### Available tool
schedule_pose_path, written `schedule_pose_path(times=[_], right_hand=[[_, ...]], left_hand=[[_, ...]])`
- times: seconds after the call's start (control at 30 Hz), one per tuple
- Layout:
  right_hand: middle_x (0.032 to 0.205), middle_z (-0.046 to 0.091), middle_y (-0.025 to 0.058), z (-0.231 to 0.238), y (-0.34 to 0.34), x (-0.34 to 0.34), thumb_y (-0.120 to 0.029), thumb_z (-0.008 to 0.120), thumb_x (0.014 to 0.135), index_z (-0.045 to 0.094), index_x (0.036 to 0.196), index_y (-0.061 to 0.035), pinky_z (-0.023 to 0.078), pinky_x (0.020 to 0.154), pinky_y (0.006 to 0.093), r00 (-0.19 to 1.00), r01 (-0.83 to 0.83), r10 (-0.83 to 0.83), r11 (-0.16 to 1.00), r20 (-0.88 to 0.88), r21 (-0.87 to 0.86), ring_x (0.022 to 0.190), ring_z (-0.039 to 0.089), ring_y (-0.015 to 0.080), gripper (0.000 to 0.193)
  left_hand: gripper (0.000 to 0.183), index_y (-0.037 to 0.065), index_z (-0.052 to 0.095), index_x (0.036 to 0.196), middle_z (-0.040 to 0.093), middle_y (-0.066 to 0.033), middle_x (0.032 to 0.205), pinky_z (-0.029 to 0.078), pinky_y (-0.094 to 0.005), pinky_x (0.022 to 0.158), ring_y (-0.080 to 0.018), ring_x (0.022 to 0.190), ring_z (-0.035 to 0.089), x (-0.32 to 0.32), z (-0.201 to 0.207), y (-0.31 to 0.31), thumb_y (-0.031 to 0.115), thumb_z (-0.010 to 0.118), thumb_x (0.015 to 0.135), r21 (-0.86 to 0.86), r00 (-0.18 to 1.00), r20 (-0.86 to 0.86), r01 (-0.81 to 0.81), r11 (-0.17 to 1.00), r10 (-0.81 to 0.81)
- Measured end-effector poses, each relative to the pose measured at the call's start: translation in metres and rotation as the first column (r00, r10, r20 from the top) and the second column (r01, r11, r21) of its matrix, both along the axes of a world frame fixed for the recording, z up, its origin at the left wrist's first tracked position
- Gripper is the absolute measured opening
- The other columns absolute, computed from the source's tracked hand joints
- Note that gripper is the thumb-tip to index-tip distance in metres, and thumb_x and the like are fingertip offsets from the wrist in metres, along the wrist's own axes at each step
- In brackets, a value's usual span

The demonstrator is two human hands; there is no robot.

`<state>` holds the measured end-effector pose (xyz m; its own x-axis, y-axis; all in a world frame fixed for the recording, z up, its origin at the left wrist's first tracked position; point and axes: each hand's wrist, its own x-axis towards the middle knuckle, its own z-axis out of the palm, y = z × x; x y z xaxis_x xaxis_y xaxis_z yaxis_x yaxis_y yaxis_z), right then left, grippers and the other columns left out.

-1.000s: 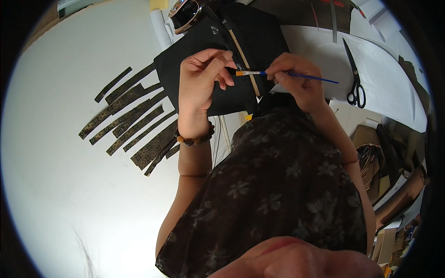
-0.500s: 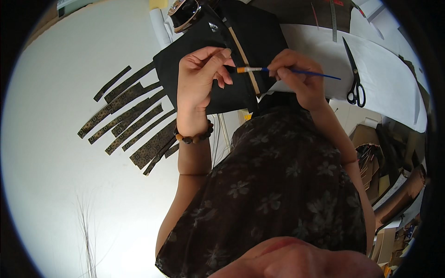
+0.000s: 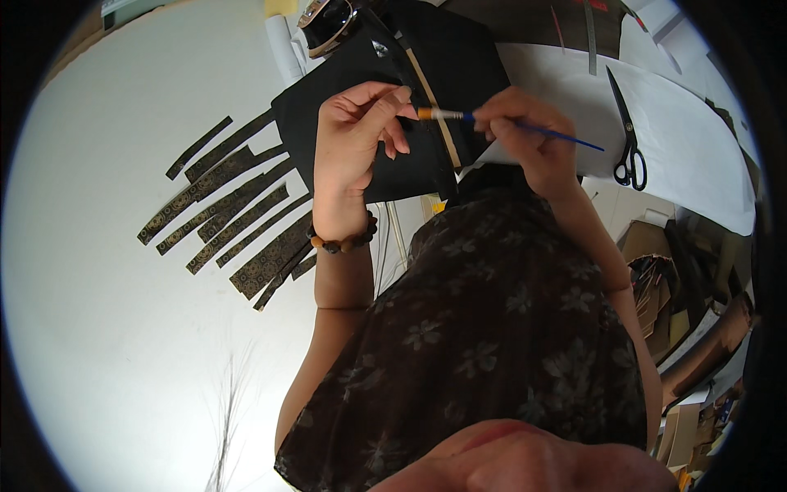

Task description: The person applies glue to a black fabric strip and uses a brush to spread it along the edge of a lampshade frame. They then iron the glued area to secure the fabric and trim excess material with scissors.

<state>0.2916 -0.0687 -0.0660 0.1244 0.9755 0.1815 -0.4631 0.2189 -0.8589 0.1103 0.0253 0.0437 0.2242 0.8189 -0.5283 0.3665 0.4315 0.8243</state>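
My right hand (image 3: 529, 143) pinches a paintbrush (image 3: 566, 137) with a blue handle and orange bristles. The bristle end points left and sits close to the fingertips of my left hand (image 3: 348, 143). That hand is closed in a pinch, thumb against forefinger; whatever lies between them is too small or hidden to name. Both hands hover over a black sheet (image 3: 299, 115), across which runs a narrow light-brown strip (image 3: 420, 78), below the brush's bristle end.
Several dark patterned strips (image 3: 262, 262) lie left of the black sheet on a white table (image 3: 98, 271). Black scissors (image 3: 629, 135) rest on white paper (image 3: 566, 82) at the right. A shiny dark object (image 3: 328, 25) and a metal ruler (image 3: 591, 41) are at the far side.
The brush has tilted: its bristle end is a little higher, its handle end lower. My left hand has stayed nearly still. Thin hair-like lines at the lower left have shifted right.
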Motion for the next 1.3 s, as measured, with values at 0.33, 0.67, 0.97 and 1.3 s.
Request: schedule_pose_path(times=[0.33,0.67,0.97,1.3], right_hand=[[0.088,0.066,0.0103,-0.004,-0.007,-0.006,0.001,0.057,0.089,0.068,0.095,0.003,0.049,0.066,0.0216,0.999,0.051,-0.051,0.999,0.01,-0.011,0.076,0.063,0.0126,0.013],[0.091,0.064,0.0124,0.0,-0.017,-0.002,0.001,0.051,0.089,0.065,0.098,0.0056,0.048,0.07,0.0236,0.998,-0.015,0.013,0.999,0.067,0.033,0.08,0.061,0.0138,0.017],[0.089,0.064,0.0115,0.003,-0.018,-0.006,0.001,0.052,0.09,0.066,0.097,0.0046,0.048,0.069,0.0238,0.999,0.044,-0.044,0.999,-0.006,0.02,0.077,0.061,0.0137,0.016],[0.086,0.066,0.0105,0.001,-0.02,-0.007,0.0,0.057,0.089,0.068,0.094,0.0038,0.05,0.067,0.0242,0.997,0.046,-0.047,0.999,0.054,0.021,0.074,0.063,0.0138,0.012]], left_hand=[[0.016,-0.005,0.067,0.093,0.07,-0.0108,0.077,0.041,-0.0201,0.04,-0.0119,0.045,0.058,0.0,0.001,0.0,0.011,0.063,0.091,-0.013,1.0,0.0,0.014,1.0,-0.014],[0.015,-0.004,0.063,0.091,0.07,-0.0121,0.074,0.039,-0.0191,0.036,-0.0117,0.041,0.057,0.001,0.0,-0.003,0.011,0.06,0.094,-0.019,0.999,0.027,0.026,0.999,-0.026],[0.014,-0.003,0.063,0.095,0.069,-0.012,0.074,0.037,-0.019,0.035,-0.0116,0.04,0.055,0.001,-0.001,-0.004,0.011,0.06,0.093,-0.005,0.999,0.026,0.031,1.0,-0.031],[0.014,-0.002,0.063,0.094,0.069,-0.0116,0.074,0.037,-0.0189,0.034,-0.0111,0.04,0.054,0.002,0.0,-0.003,0.012,0.06,0.093,-0.012,0.999,0.027,0.038,0.999,-0.038]])
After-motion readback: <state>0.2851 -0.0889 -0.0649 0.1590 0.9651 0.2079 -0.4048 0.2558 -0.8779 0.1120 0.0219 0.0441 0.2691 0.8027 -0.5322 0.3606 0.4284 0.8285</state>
